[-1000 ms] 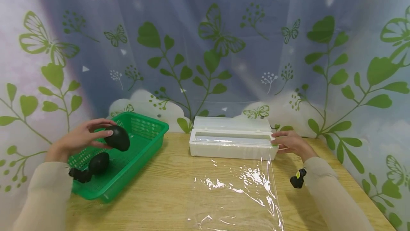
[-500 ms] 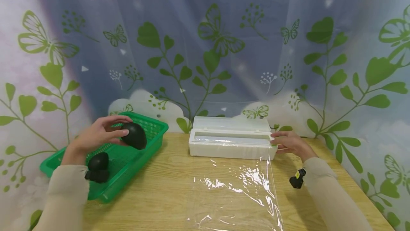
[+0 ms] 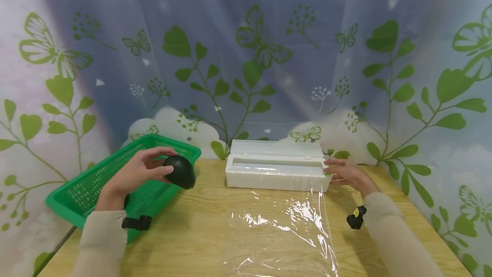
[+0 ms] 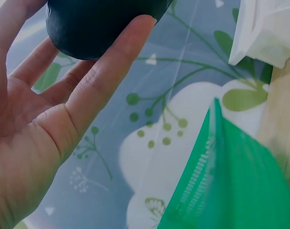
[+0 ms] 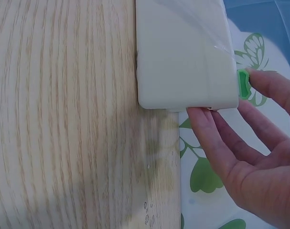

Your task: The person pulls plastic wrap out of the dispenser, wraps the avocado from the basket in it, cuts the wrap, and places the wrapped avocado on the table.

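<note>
In the head view my left hand [image 3: 147, 170] pinches a dark avocado [image 3: 180, 171] with its fingertips. It holds it above the right rim of the green plastic basket [image 3: 86, 187]; the left wrist view also shows the avocado [image 4: 97, 26] against the fingers. At the right end of the white cling film box [image 3: 276, 179], my right hand [image 3: 351, 174] rests its fingertips on the end wall. One fingertip is beside a small green tab [image 5: 243, 84] on the box's upper edge. Clear cling film [image 3: 284, 230] reaches from the box towards me over the table.
The box's lid [image 3: 276, 148] stands raised behind it. A wooden table [image 3: 196, 234] bears everything, with a patterned curtain [image 3: 215, 68] close behind. My left forearm hides part of the basket; a dark patch shows in it beside my wrist.
My left hand has carried the avocado to the right, from over the basket's middle to its right rim. The other avocado in the basket is now mostly hidden. My right hand has stayed put.
</note>
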`<state>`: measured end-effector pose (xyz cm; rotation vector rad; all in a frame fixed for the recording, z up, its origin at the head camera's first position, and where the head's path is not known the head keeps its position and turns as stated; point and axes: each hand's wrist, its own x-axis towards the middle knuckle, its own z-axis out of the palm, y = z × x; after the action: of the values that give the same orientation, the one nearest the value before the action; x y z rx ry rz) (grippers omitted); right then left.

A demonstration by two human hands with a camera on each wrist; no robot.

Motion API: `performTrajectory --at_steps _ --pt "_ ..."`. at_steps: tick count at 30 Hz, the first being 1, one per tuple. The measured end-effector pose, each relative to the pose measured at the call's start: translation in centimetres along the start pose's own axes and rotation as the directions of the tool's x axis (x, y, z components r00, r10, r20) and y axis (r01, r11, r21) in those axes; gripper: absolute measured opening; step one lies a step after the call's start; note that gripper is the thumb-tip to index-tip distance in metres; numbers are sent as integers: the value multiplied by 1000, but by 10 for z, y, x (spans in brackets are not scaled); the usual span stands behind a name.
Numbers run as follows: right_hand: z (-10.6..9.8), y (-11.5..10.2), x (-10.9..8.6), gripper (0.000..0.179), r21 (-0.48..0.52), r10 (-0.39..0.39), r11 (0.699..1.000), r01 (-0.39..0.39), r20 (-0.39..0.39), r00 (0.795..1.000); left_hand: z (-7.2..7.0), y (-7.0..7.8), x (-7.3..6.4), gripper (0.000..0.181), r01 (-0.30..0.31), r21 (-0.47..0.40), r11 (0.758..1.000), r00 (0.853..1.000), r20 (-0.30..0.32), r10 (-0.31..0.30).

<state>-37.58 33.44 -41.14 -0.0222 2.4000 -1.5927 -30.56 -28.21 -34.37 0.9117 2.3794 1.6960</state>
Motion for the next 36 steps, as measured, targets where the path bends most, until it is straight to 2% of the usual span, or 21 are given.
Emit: performTrajectory --at_steps 12,16,22,36 --pt "2 4 -3 65 -3 -22 1000 22 1 1000 32 -8 6 43 -10 -49 999 999 46 12" --pt "3 5 -2 65 -9 -32 999 32 1 999 42 -11 10 43 8 -55 998 999 51 -5" --pt "4 5 -3 65 -6 -36 999 36 -3 999 60 -19 19 44 40 -80 996 999 40 -37" --pt "3 2 -4 65 -13 -27 1000 26 -23 999 110 -30 42 43 66 -156 985 997 51 -59"
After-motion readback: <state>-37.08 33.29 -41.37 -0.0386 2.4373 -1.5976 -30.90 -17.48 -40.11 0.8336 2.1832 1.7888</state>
